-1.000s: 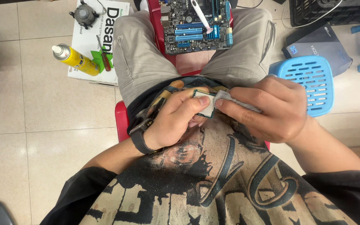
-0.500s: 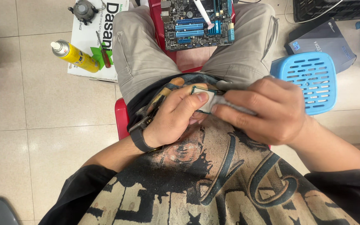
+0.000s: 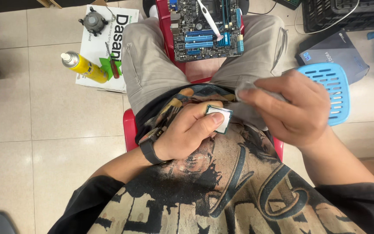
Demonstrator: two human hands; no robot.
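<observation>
My left hand (image 3: 191, 132) grips a small square processor chip (image 3: 220, 118) with a silver top, held in front of my shirt, thumb on its lower edge. Just to the right of the chip, my right hand (image 3: 293, 108) pinches a grey cloth (image 3: 249, 89) that hangs clear of the chip. A dark watch band circles my left wrist (image 3: 149, 150). On a red stool between my knees lies a computer motherboard (image 3: 206, 28) with blue slots, and a white toothbrush (image 3: 208, 19) rests across it.
A yellow spray can (image 3: 83, 67), a red-handled screwdriver (image 3: 112, 65) and a round cooler fan (image 3: 94, 21) lie on a white box (image 3: 104, 47) at the left. A light blue plastic stool (image 3: 332, 89), a dark box (image 3: 336, 54) and black crates stand at the right on the tiled floor.
My right hand has lifted the cloth off the chip and moved right, uncovering the chip's silver top. My left hand still holds the chip.
</observation>
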